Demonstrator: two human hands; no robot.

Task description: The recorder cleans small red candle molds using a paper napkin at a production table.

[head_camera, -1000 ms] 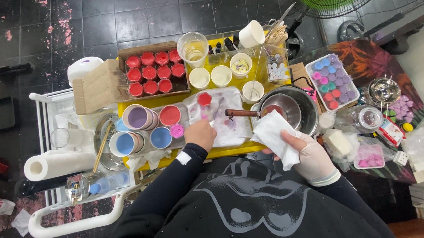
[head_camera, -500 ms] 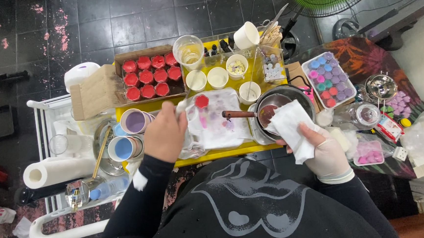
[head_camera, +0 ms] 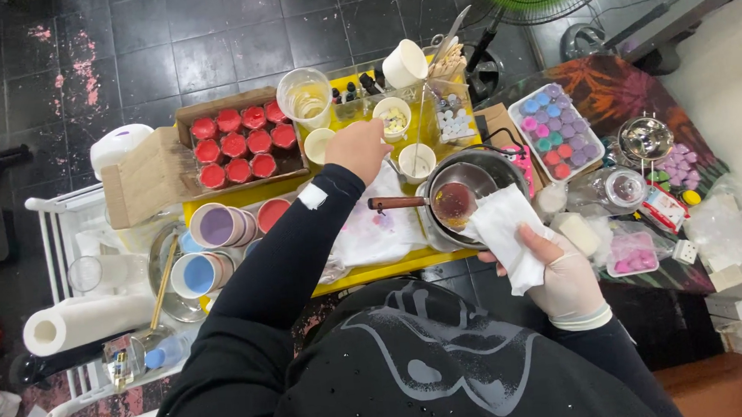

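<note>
Head view: the left hand (head_camera: 357, 149) reaches out over the yellow worktop (head_camera: 392, 272), fingers curled loosely and seen from the back, so what it grips, if anything, cannot be told. It sits just beside a small cup (head_camera: 320, 145) and near a white cup (head_camera: 393, 118) at the worktop's far edge. The right hand (head_camera: 564, 278), in a pale glove, is closed on a folded white wipe (head_camera: 503, 230) at the worktop's near right corner. The wipe's upper end touches the rim of a small pan (head_camera: 455, 202) with dark liquid, whose wooden handle (head_camera: 396, 203) points left. The pan rests inside a larger steel bowl (head_camera: 482, 176). A stained cloth (head_camera: 381, 229) lies under the left forearm.

At the far left corner a cardboard box (head_camera: 150, 175) holds red pots (head_camera: 238, 145). Near the left edge lie tipped cups, one purple inside (head_camera: 216, 225), one blue (head_camera: 193, 273). A clear beaker (head_camera: 305, 97) stands at the far edge. Off the right edge, a tray (head_camera: 555, 131) of blue, purple and red pots sits on a patterned table. A paper roll (head_camera: 82, 322) lies on a white rack at the left.
</note>
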